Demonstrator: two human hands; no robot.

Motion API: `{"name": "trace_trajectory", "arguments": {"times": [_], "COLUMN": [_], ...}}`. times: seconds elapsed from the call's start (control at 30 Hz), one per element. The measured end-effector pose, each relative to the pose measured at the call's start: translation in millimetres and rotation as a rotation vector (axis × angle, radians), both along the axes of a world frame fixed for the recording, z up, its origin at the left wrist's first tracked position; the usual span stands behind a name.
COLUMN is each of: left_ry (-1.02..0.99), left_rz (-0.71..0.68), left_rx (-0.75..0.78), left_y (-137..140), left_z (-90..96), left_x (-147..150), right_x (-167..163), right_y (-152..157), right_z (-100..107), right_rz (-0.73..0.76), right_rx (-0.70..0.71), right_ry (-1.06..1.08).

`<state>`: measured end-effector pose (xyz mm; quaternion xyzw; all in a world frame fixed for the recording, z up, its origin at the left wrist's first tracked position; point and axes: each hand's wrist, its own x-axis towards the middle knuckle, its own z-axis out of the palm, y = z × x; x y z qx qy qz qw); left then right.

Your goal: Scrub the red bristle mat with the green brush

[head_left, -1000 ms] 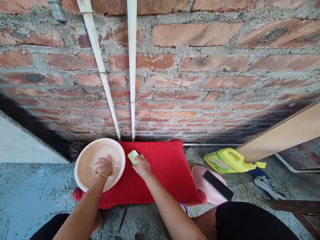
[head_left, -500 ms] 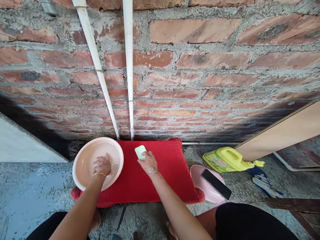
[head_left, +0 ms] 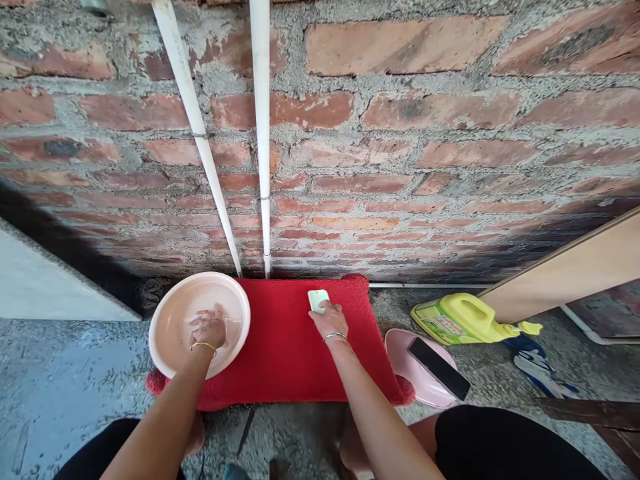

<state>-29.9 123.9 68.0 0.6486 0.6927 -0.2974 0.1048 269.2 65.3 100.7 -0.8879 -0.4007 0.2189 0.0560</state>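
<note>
My left hand (head_left: 209, 328) is in the pale pink basin (head_left: 160, 347), which holds water. Its fingers look spread and loose, with nothing visible in them. A pale green, flat, rounded block (head_left: 317, 300) with a small hole near its far end is gripped in my right hand (head_left: 330, 320). That block rests against the red cloth (head_left: 280, 347), a thick padded piece spread beneath my hands; its underside is hidden. The basin sits on the left part of the cloth.
Right of the cloth, a black phone (head_left: 440, 368) lies on a pink plastic basin or stool (head_left: 400, 347). Beyond it a yellow detergent bottle (head_left: 455, 319) lies on its side near slippers (head_left: 543, 373). A brick wall (head_left: 380, 160) with white pipes (head_left: 261, 133) stands behind.
My right hand has slid the pale green block to the right across the red cloth. My left hand stays in the basin. The view has shifted slightly.
</note>
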Motion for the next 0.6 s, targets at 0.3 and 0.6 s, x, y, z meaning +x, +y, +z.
{"name": "trace_trajectory", "arguments": {"times": [0.3,0.6], "left_ry": [-0.003,0.03], "left_rz": [0.023,-0.042], "left_rx": [-0.009,-0.013], "left_y": [1.3,0.2], "left_z": [1.5,5.7], "left_x": [0.8,1.9], "right_x": [-93.1,-38.3], "right_y": [32.0,27.0], "right_z": [-5.0,-8.8], "right_rz": [0.36,0.251], "right_rx": [0.149,0.04], "right_ry": [0.13,0.008]}}
